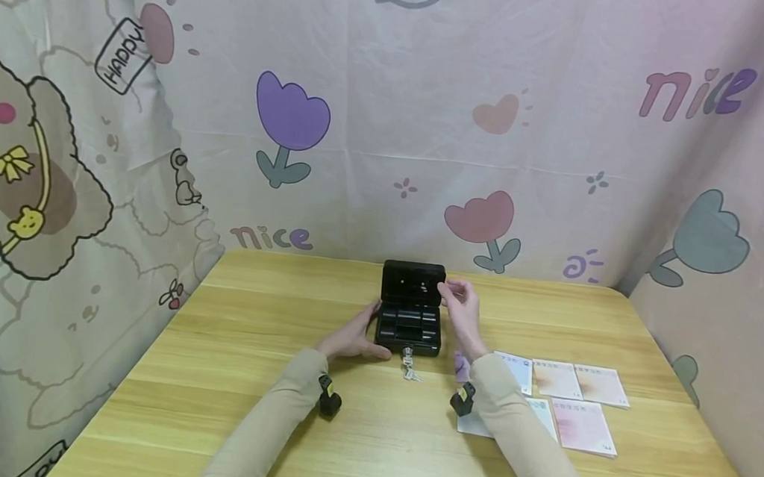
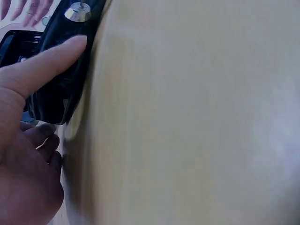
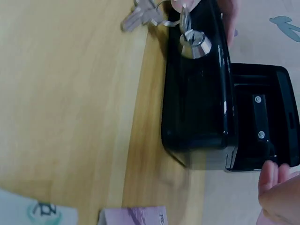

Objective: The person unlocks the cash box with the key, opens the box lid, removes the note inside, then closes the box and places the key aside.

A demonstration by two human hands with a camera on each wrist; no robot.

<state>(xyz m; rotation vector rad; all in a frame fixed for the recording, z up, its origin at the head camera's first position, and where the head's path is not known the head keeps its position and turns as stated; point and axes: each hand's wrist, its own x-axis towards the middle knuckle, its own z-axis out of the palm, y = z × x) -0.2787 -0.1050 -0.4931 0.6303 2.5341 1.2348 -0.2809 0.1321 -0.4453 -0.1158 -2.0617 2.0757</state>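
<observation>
A black cash box [image 1: 408, 338] stands with its lid [image 1: 412, 284] raised, showing a compartment tray [image 1: 409, 318] inside. My left hand [image 1: 354, 339] grips the box at its front left corner. In the left wrist view its thumb [image 2: 51, 65] lies along the front face and the other fingers curl by the side. A small key [image 3: 186, 18] sits in the silver lock [image 3: 196, 43], with more keys [image 3: 143, 14] hanging from its ring. My right hand [image 1: 462, 310] is at the lid's right edge, fingertips right at its rim, holding nothing.
On the wooden table [image 1: 242, 392], right of the box, lie several stacks of printed notes, among them a pink stack [image 1: 584, 427] and a blue one [image 1: 516, 371]. A purple note [image 3: 133, 215] lies nearest the box, and my right forearm covers part of the stacks. A patterned curtain [image 1: 378, 118] hangs behind.
</observation>
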